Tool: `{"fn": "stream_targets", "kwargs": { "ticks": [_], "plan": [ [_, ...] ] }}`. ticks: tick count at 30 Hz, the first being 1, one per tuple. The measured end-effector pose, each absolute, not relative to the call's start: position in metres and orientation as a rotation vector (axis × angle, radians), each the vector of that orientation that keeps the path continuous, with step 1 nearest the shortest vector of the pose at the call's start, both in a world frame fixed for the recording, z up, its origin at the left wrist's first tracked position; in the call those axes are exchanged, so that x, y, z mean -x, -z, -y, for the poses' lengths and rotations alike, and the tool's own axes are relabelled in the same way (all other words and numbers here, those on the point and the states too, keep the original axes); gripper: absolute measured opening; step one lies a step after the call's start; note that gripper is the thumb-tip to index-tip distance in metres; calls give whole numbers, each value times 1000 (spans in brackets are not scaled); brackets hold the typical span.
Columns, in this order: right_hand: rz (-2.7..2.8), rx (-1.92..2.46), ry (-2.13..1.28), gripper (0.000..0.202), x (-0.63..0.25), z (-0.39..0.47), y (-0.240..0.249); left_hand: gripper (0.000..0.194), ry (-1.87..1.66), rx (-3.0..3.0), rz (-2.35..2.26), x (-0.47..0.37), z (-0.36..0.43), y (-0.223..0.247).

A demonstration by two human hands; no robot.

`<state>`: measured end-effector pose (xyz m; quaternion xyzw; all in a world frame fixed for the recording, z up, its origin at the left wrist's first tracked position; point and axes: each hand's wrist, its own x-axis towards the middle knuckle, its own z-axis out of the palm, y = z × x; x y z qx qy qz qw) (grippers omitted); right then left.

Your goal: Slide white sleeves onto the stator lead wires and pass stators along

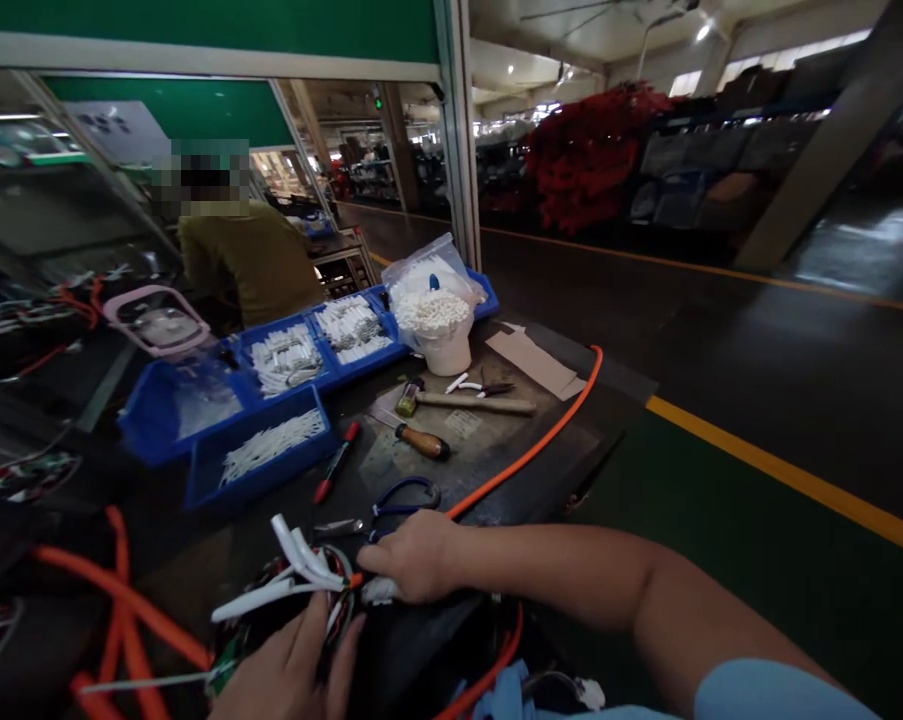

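Observation:
My right hand (415, 560) is closed around an orange cable (530, 452), whose far length curves up across the bench to its right edge. A whitish wrapped piece (380, 590) shows under its fingers. From the cable's near end fan out several wires in white sleeves (301, 560). My left hand (293, 655) reaches in from below, its fingers and thumb around the thin coloured wires (338, 605) at the base of these sleeves. Just beyond my right hand lie blue-handled scissors (406, 497) and a small metal tool (338, 528).
Blue bins (252, 450) of white sleeves stand at the back left, beside a bagged white tub (447, 350). A hammer (473, 402), screwdriver (425, 441), red marker (337, 462) and cardboard (533, 362) lie ahead. More orange cables (121, 600) are at left. A person (245, 260) sits beyond.

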<state>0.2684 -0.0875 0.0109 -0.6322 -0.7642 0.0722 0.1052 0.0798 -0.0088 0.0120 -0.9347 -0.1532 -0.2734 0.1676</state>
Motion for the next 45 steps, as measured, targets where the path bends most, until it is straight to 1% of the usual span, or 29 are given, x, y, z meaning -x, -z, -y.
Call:
{"fn": "stream_targets", "kwargs": {
  "ticks": [3, 7, 9, 11, 13, 17, 19, 20, 25, 29, 34, 38, 42, 45],
  "plan": [
    [2178, 1913, -239, 32, -264, 90, -3, 30, 768, 2661, 466, -80, 14, -17],
    [2034, 1895, -301, 32, -251, 100, 4, 30, 724, 2718, 423, -76, 15, -25],
    [1968, 1792, -372, 28, -257, 100, 1, 31, 732, 2724, 407, -74, 16, -25],
    [1840, 1782, -348, 21, -277, 92, -7, 32, 779, 2696, 431, -74, 17, -22],
    [1614, 1931, -180, 20, -313, 75, -21, 31, 831, 2648, 487, -76, 18, -18],
    [1195, 2208, 166, 39, -404, 37, -57, 28, 911, 2617, 539, -80, 20, -13],
    [1051, 2317, 300, 44, -440, 25, -69, 28, 931, 2636, 537, -80, 20, -12],
    [1020, 2355, 344, 42, -453, 22, -73, 28, 936, 2645, 538, -80, 20, -11],
    [1067, 2435, 433, 29, -482, 22, -67, 31, 924, 2711, 583, -77, 24, -12],
    [1094, 2445, 509, 30, -494, 24, -57, 35, 886, 2753, 622, -76, 27, -12],
    [1008, 2431, 583, 28, -506, 23, -57, 38, 900, 2726, 644, -77, 30, -8],
    [1059, 2473, 570, 28, -510, 25, -58, 40, 908, 2707, 641, -77, 31, -5],
    [1156, 2471, 551, 22, -513, 30, -59, 38, 892, 2690, 664, -77, 33, -5],
    [1184, 2435, 546, 29, -516, 32, -63, 38, 879, 2676, 688, -77, 35, -6]
  ]
}}
